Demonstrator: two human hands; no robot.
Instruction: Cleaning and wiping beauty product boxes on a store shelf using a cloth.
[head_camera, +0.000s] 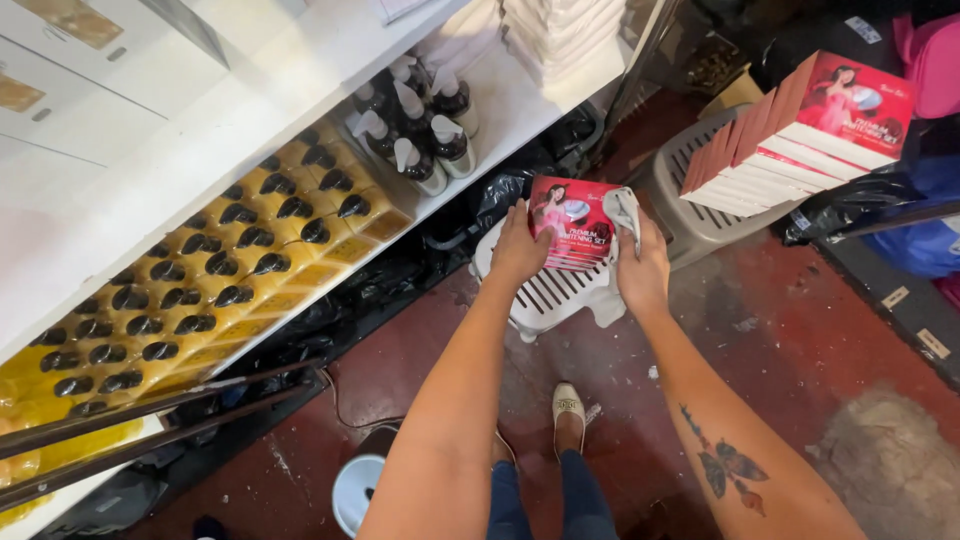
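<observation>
A long white shelf (300, 70) runs along the left of a cramped stockroom, its lower tier packed edge to edge with rows of yellow bottles with black pump caps (215, 270), set tight so each row props the next; beyond them stands a small cluster of dark pump bottles with white nozzles (420, 135). On the worn red floor (800, 340), an upturned grey crate (690, 200) carries a neat stack of red-and-white flat boxes (800, 130), squared on top of one another and kept off the ground. Nearer the person, a white slatted stool (555, 295) sits just below the hands. Above it, a single red box (572, 222) of the same kind is held level, picture side up, gripped from both ends so its face stays open to view. The left hand (518, 248) has its fingers wrapped over the box's left edge; the right hand (643, 268) clasps the right edge together with a crumpled white cloth (622, 208) pressed against the corner.
</observation>
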